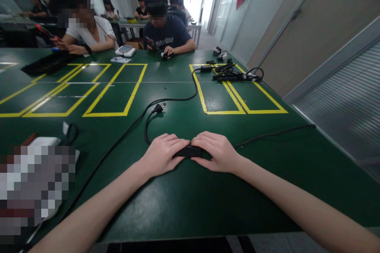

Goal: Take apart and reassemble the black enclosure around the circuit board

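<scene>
A black power adapter (190,151) lies on the green table in front of me, with a cord running from each end. My left hand (164,152) is closed around its left end, thumb along the near side. Around the right end my right hand (215,152) is closed in the same way. A black mains plug (158,108) rests on the table beyond my left hand, its cord looping back toward that hand. From beside my right hand a thin black cable (276,132) stretches to the table's right edge.
Another long black cable (117,142) crosses the table on my left and reaches a small black adapter (206,69). Black cables and adapters (234,72) are piled at the far right. Yellow tape rectangles (136,89) mark the table. Two people sit opposite, handling things.
</scene>
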Action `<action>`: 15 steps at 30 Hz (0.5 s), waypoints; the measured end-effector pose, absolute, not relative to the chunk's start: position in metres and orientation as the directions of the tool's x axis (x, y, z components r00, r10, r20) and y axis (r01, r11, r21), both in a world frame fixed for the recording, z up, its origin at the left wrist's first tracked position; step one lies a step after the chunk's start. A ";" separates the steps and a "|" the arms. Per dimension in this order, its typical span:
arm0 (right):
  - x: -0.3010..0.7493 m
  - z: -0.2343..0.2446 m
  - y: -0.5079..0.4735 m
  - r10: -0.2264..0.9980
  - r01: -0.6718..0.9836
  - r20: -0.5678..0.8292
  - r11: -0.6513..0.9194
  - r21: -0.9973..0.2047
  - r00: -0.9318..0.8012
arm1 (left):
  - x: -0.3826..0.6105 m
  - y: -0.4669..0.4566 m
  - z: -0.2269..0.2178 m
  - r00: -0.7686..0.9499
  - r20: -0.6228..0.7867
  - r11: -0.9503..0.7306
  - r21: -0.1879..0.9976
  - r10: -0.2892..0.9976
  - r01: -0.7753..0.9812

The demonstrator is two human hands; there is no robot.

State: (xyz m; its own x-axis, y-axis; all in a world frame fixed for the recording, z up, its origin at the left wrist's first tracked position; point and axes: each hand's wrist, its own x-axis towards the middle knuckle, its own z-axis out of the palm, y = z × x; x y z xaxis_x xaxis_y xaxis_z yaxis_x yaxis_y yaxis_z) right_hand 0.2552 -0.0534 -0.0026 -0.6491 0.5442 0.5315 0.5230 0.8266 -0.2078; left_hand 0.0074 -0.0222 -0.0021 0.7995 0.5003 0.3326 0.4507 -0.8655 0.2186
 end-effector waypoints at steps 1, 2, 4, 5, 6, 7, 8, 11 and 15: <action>0.255 -0.003 -0.053 0.560 0.518 0.503 0.822 -0.239 -0.658 | 0.008 -0.023 -0.002 0.808 0.322 -0.869 0.214 0.494 0.447; 0.256 -0.004 -0.053 0.573 0.516 0.472 0.816 -0.259 -0.670 | 0.008 -0.023 -0.002 0.813 0.314 -0.871 0.213 0.491 0.443; 0.257 -0.006 -0.053 0.584 0.527 0.432 0.810 -0.257 -0.687 | 0.009 -0.024 -0.003 0.804 0.324 -0.866 0.223 0.498 0.447; 0.257 -0.007 -0.052 0.585 0.536 0.430 0.808 -0.244 -0.687 | 0.009 -0.024 -0.003 0.790 0.335 -0.857 0.231 0.514 0.460; 0.258 -0.008 -0.052 0.589 0.547 0.435 0.804 -0.232 -0.681 | 0.009 -0.025 -0.004 0.771 0.347 -0.845 0.240 0.534 0.477; 0.258 -0.009 -0.053 0.594 0.557 0.442 0.799 -0.227 -0.672 | 0.008 -0.025 -0.005 0.754 0.357 -0.834 0.246 0.552 0.494; 0.258 -0.009 -0.053 0.603 0.564 0.448 0.792 -0.234 -0.660 | 0.008 -0.024 -0.005 0.745 0.363 -0.828 0.248 0.561 0.503; 0.257 -0.006 -0.054 0.657 0.546 0.421 0.753 -0.366 -0.625 | 0.006 -0.023 -0.005 0.764 0.368 -0.848 0.221 0.530 0.482; 0.258 0.000 -0.058 0.775 0.474 0.230 0.561 -0.678 -0.589 | 0.006 -0.023 -0.006 0.808 0.382 -0.893 0.149 0.448 0.425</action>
